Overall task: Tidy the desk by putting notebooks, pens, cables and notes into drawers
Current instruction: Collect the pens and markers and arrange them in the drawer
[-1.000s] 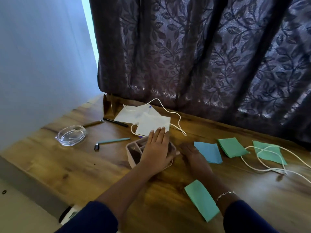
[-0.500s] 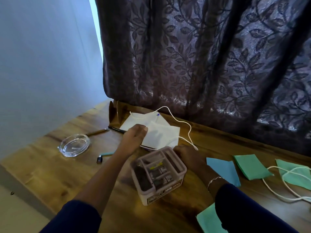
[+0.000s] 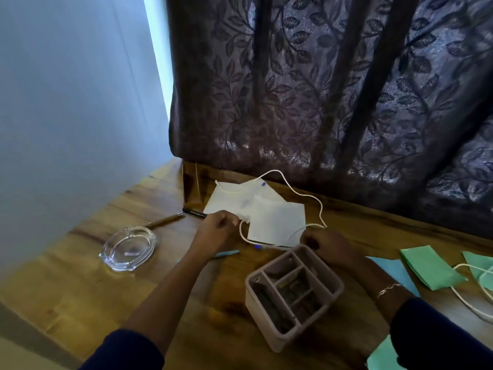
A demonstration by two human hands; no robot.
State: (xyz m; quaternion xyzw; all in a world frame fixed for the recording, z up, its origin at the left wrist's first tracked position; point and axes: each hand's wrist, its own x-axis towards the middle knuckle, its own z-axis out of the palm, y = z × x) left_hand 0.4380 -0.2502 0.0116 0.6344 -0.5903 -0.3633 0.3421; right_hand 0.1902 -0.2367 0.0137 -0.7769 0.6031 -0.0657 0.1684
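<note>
My left hand (image 3: 218, 231) has its fingers curled at the near left corner of the white papers (image 3: 277, 217) and pinches that corner. A white cable (image 3: 293, 188) loops over the papers and passes right beside this hand. My right hand (image 3: 329, 247) is curled against the far rim of the pink desk organiser (image 3: 266, 311), holding it. A black pen (image 3: 194, 212) and a brown pen (image 3: 162, 222) lie left of the papers. Partly hidden under my left forearm is a teal pen (image 3: 226, 253). A blue-tipped pen (image 3: 257, 247) sticks out from under the papers.
A glass ashtray (image 3: 128, 248) sits at the left of the wooden desk (image 3: 80, 284). At the right lie a blue note (image 3: 394, 271), green notes (image 3: 426, 268) and a second white cable (image 3: 469, 297). Another green note (image 3: 381, 356) is near my right sleeve. A dark curtain (image 3: 320, 89) hangs behind.
My left hand left the organiser, reached to the white papers and now pinches their corner. The organiser stands closer to me, with my right hand still at its far side.
</note>
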